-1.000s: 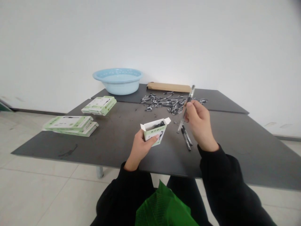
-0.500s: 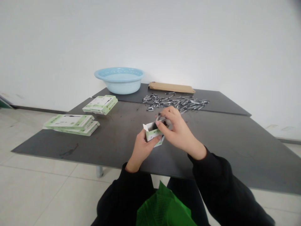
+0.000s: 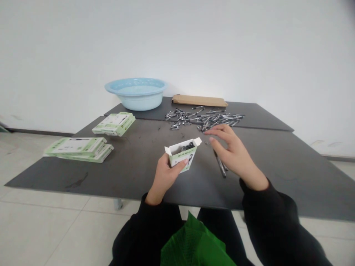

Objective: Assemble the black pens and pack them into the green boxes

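Observation:
My left hand (image 3: 165,173) is wrapped round a small white and green carton (image 3: 181,159), tilted, with its top flaps open. Dark pen ends (image 3: 188,146) show inside the carton, toward its right side. To the right, my right hand (image 3: 231,151) is over the table with thumb and fingers apart, and I see nothing between them. Just beneath it lie loose pens (image 3: 221,166), partly hidden by the hand. Beyond its fingertips a spread heap of black and clear pens (image 3: 213,120) covers part of the table.
Two stacks of white and green cartons, a nearer stack (image 3: 80,147) and a farther stack (image 3: 115,123), lie on the left of the dark table (image 3: 144,159). Behind them stands a light blue basin (image 3: 141,99). A flat brown cardboard piece (image 3: 199,100) lies at the back, near the wall.
My right hand has left the carton's mouth and moved right, its fingers now apart. Pens on the table under it have come into view. My left hand still holds the carton.

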Tool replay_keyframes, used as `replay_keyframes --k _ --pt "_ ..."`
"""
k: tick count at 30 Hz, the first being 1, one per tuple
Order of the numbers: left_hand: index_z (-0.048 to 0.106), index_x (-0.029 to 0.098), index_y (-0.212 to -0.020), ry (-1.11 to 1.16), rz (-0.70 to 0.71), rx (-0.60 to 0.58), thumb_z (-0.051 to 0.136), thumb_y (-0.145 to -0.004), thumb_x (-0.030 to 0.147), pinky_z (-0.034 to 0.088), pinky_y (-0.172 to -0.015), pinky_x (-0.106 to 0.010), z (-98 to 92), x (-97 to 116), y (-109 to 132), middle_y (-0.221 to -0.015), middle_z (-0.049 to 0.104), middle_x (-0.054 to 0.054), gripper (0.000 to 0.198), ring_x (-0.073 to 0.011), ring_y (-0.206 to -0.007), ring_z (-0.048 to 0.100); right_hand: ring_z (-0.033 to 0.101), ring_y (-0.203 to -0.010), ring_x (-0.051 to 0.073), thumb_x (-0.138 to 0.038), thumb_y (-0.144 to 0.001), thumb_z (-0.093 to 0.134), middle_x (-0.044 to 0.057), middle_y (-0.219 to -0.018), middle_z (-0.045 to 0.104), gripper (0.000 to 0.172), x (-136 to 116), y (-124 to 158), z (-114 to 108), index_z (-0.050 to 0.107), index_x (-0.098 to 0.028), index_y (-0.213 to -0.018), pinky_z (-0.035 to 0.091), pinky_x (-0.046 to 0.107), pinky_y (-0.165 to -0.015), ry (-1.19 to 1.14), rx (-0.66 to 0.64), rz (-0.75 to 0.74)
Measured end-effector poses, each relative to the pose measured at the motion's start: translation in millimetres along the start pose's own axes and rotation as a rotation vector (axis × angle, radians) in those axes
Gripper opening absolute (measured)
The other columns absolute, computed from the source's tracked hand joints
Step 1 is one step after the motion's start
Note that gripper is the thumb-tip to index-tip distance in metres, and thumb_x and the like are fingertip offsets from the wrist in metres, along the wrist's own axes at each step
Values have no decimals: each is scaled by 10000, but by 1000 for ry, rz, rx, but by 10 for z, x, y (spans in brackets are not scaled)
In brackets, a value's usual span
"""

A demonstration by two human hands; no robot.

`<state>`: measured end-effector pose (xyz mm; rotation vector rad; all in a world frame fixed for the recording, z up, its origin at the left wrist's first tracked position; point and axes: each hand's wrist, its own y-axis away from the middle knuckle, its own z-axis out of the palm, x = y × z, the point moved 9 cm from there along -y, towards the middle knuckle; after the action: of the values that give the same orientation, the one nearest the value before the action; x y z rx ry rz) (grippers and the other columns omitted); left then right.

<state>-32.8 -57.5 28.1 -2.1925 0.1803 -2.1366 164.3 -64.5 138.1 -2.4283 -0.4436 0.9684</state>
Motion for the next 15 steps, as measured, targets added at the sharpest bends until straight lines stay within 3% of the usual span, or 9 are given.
replay_keyframes --k 3,5,10,15 --pt "694 108 -1049 23 -9 -3 792 -701 359 575 -798 -348 -5 -10 7 -1029 752 -122 440 -278 -931 709 617 -816 198 -236 -835 539 83 -962 638 250 641 43 -36 729 -167 -982 478 355 -802 110 -37 215" --pt "689 112 -1076 72 14 -30 802 -692 329 579 -806 -347 10 8 14 -1039 751 -111 455 -270 -934 710 601 -728 179 -214 -821 529 74 -889 653 242 869 87 -31 732 -154 -938 473 336 -748 161 -69 263" --pt "653 151 -1174 204 131 -47 805 -683 270 590 -800 -330 -10 125 24 -1049 745 -77 528 -235 -919 711 612 -763 170 -263 -857 518 58 -921 686 225 750 141 -87 718 -184 -925 469 299 -716 45 0 181" --pt "654 173 -1172 12 223 22 777 -710 238 591 -807 -305 -78 343 101 -1093 730 -73 482 -217 -937 708 617 -777 173 -241 -849 520 53 -895 694 196 601 137 -142 704 -187 -889 472 300 -720 -22 60 141"
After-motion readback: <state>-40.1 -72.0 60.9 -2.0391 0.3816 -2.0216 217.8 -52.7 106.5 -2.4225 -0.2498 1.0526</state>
